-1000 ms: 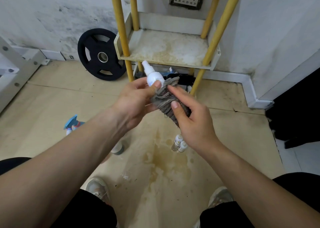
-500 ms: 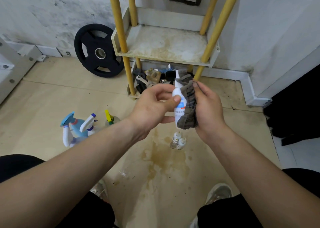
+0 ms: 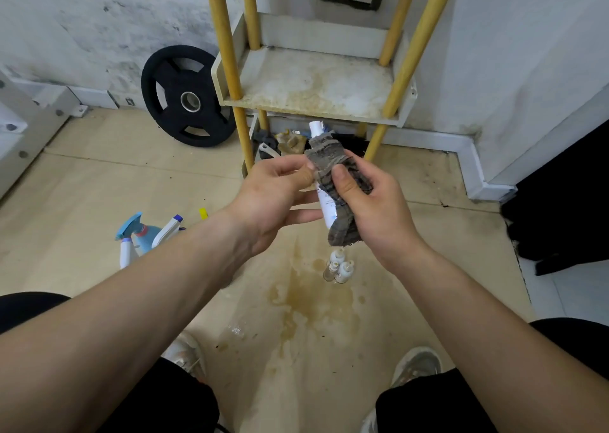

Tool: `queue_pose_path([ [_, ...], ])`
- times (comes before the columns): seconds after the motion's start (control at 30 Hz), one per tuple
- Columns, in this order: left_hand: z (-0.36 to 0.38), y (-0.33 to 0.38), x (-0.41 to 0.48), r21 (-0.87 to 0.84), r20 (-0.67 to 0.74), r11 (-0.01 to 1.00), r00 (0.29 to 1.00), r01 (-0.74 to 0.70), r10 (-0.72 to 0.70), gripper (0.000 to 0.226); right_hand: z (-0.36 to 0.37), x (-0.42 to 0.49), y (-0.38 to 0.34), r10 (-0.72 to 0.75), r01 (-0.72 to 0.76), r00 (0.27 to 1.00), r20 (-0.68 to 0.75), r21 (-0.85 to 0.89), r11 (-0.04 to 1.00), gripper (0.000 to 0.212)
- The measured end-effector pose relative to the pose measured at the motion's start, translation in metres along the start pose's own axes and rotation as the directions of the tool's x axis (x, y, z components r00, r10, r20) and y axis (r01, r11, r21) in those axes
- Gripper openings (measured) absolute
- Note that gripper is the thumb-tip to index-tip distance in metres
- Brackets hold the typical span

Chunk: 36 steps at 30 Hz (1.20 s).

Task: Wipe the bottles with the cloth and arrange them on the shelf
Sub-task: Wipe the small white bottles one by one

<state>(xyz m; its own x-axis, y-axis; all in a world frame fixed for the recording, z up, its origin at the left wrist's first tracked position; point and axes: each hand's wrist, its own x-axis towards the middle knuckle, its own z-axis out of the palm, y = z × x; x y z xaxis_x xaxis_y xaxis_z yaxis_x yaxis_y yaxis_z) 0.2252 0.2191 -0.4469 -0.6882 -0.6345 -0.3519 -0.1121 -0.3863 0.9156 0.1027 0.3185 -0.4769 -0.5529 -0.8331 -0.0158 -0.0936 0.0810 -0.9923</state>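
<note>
A white spray bottle (image 3: 326, 207) stands almost upright between my hands, its cap poking out above a grey-brown cloth (image 3: 333, 165) wrapped round it. My right hand (image 3: 372, 208) grips the cloth against the bottle, thumb on the front. My left hand (image 3: 280, 195) holds the bottle from the left, fingers curled behind it. The stained white shelf (image 3: 316, 83) with yellow posts stands just beyond. Three small bottles (image 3: 337, 266) stand on the floor below my hands. Several spray bottles (image 3: 145, 235) stand on the floor to the left, partly hidden by my left arm.
A black weight plate (image 3: 186, 96) leans on the wall left of the shelf. Gloves and dark items (image 3: 286, 141) lie on the lowest shelf level. A white baseboard (image 3: 474, 169) runs right. The floor is stained. My shoes (image 3: 418, 363) are below.
The bottle went from tilted with its cap to the upper left to almost upright. The cloth now covers its upper part, and my right thumb has moved onto the front.
</note>
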Motion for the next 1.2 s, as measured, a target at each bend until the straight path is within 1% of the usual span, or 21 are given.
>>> queue_pose_path([
  [0.07,0.0,-0.002,-0.001,0.013,0.046,1.0,0.999,-0.018,0.017,0.014,-0.001,0.0,-0.001,0.055,-0.051,0.997,-0.045,0.07,0.996,0.033],
  [0.13,0.001,-0.005,-0.002,0.025,0.078,0.999,0.996,-0.032,0.03,0.02,-0.002,0.001,-0.002,0.126,-0.112,0.987,-0.103,0.131,0.985,0.038],
  [0.2,0.002,-0.007,-0.002,0.058,0.096,0.997,0.994,-0.053,0.047,0.024,-0.003,0.002,-0.002,0.151,-0.132,0.98,-0.128,0.141,0.981,0.037],
  [0.23,0.003,-0.008,-0.001,0.077,0.091,0.995,0.994,-0.068,0.06,0.024,-0.003,0.002,-0.002,0.136,-0.121,0.983,-0.121,0.125,0.985,0.035],
  [0.33,0.003,-0.008,0.002,0.066,0.03,0.994,0.996,-0.089,0.087,0.024,0.002,-0.001,-0.003,0.033,-0.031,0.999,-0.04,0.04,0.999,0.028],
  [0.47,0.0,-0.002,0.004,-0.002,0.004,0.999,0.999,-0.04,0.04,0.025,-0.001,0.0,0.002,-0.043,0.035,0.989,0.139,0.057,0.998,0.041],
  [0.53,-0.001,0.001,0.004,-0.079,0.0,0.997,1.0,-0.011,0.011,0.022,-0.005,0.002,0.001,-0.038,0.021,0.984,0.176,0.101,0.995,0.047],
  [0.6,-0.002,0.004,0.004,-0.152,-0.02,0.988,1.0,0.015,-0.018,0.019,-0.006,0.004,0.0,-0.014,-0.015,0.983,0.182,0.156,0.988,0.048],
  [0.67,-0.004,0.007,0.005,-0.179,-0.034,0.983,0.999,0.033,-0.039,0.016,-0.006,0.004,0.0,0.03,-0.063,0.984,0.177,0.186,0.981,0.047],
  [0.73,-0.006,0.008,0.006,-0.196,-0.055,0.98,0.997,0.033,-0.045,0.016,-0.005,0.004,0.001,0.075,-0.107,0.984,0.164,0.192,0.976,0.041],
  [0.8,-0.008,0.011,0.007,-0.218,-0.089,0.975,0.995,0.031,-0.051,0.017,-0.004,0.004,0.002,0.123,-0.156,0.979,0.161,0.206,0.966,0.027],
  [0.9,-0.011,0.01,0.009,-0.232,-0.116,0.972,0.992,0.029,-0.057,0.017,0.0,0.001,0.0,0.212,-0.255,0.962,0.171,0.286,0.924,0.018],
  [0.97,-0.011,0.007,0.01,-0.153,-0.102,0.988,0.994,0.013,-0.029,0.019,0.002,0.0,-0.001,0.212,-0.25,0.964,0.159,0.279,0.927,0.017],
  [1.03,-0.01,0.005,0.008,-0.026,-0.104,1.0,0.994,-0.016,0.013,0.022,0.002,-0.001,-0.001,0.189,-0.22,0.971,0.144,0.249,0.943,0.019],
  [1.13,-0.011,0.01,0.006,0.163,-0.17,0.981,0.977,-0.102,0.129,0.033,0.0,0.0,-0.001,0.208,-0.238,0.969,0.131,0.287,0.928,0.021],
  [1.17,-0.014,0.01,0.007,0.288,-0.186,0.945,0.96,-0.153,0.212,0.033,-0.002,0.0,-0.003,0.221,-0.253,0.966,0.134,0.317,0.914,0.021],
  [1.2,-0.017,0.01,0.008,0.484,-0.169,0.847,0.926,-0.22,0.337,0.031,-0.003,0.001,-0.004,0.231,-0.266,0.963,0.141,0.344,0.9,0.021],
])
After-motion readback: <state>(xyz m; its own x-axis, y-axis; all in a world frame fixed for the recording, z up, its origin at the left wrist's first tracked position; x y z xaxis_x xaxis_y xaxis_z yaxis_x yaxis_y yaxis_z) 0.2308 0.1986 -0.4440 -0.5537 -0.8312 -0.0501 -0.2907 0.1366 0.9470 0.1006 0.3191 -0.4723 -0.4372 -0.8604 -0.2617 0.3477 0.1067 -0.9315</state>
